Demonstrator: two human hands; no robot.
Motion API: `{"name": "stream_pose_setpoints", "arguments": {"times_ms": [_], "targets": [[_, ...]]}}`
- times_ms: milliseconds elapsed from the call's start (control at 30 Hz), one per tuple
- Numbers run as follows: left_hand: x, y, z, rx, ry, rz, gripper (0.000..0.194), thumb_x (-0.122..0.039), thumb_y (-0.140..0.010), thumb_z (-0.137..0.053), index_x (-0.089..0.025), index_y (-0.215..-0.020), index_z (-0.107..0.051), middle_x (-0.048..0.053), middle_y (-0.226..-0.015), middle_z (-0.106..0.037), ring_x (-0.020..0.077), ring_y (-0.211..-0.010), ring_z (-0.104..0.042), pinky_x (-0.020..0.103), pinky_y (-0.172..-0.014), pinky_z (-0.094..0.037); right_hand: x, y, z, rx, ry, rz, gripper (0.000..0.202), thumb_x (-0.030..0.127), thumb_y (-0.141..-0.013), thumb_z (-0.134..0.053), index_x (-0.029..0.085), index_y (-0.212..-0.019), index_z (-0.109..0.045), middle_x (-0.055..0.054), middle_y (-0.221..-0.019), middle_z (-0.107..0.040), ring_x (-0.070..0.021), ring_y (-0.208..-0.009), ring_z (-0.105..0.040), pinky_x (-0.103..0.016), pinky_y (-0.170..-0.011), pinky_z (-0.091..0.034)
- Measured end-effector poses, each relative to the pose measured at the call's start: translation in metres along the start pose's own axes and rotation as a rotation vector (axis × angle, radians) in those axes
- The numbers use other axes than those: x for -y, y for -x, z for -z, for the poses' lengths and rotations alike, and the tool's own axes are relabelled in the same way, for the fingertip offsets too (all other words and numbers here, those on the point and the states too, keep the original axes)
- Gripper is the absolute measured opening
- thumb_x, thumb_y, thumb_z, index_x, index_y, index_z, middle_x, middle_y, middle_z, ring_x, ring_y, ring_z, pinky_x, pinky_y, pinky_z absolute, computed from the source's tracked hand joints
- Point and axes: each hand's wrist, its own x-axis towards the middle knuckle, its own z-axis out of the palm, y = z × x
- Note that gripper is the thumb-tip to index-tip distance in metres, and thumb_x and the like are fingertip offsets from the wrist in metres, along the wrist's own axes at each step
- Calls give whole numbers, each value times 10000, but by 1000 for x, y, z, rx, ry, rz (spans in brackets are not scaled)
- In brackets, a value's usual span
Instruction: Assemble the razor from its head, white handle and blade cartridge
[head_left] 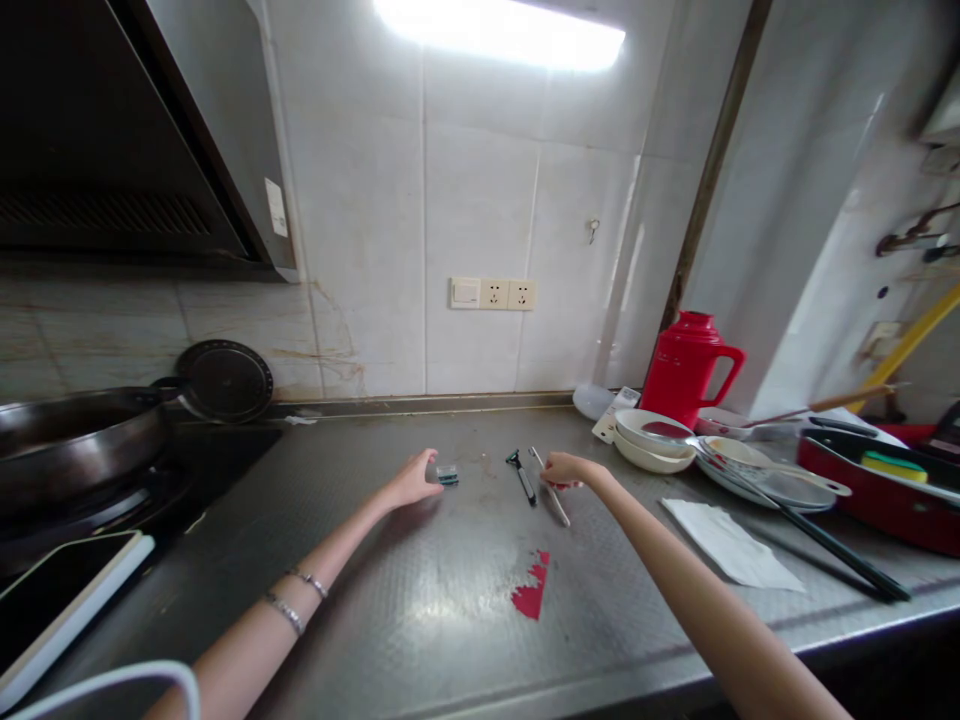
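Note:
On the metal counter [420, 610], my left hand [414, 480] is beside a small clear case with dark-green parts [447, 477]; its thumb and fingers are apart, with the case just at their right. My right hand [566, 470] has its fingers closed on a white toothbrush [556, 502], which lies slanted at the counter surface. Between the hands rests a black and green razor [523, 480], its head pointing away from me. Nearer to me is a torn red piece [532, 588].
To the right stand a red thermos [680, 370], stacked white bowls [654, 458], a white cloth [731, 542], black-handled utensils [840, 550] and a red pan [862, 490]. At left are a steel pan [82, 440] on the stove and a phone-like device [67, 600].

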Motion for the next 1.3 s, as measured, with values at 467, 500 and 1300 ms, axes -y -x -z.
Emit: {"name": "stream_pose_setpoints", "arguments": {"times_ms": [467, 500, 1300], "targets": [[-1, -6, -14, 40, 14, 64, 577, -169, -593, -595, -117, -1147, -443, 131, -1118, -574, 218, -990, -568, 315, -882, -412, 1, -10, -4, -2, 43, 23, 240, 278, -688, -500, 134, -503, -546, -35, -497, -549, -122, -396, -494, -241, -434, -388], [-1, -6, -15, 46, 11, 63, 583, -166, -593, -594, -112, -1153, -438, 135, -1124, -572, 216, -995, -567, 310, -885, -410, 0, -10, -5, -3, 41, 22, 251, 287, -697, -499, 132, -506, -549, -35, -497, -550, -119, -392, -492, -239, -433, -388], [-72, 1, -25, 22, 113, -171, 598, -198, -599, -653, -158, -1156, -440, 104, -1091, -592, 236, -1012, -550, 355, -890, -397, 56, 35, 12, -145, 61, 513, 761, 457, -570, -702, 218, -1254, -468, -86, -1096, -593, -227, -946, -571, -268, -768, -425]]}}
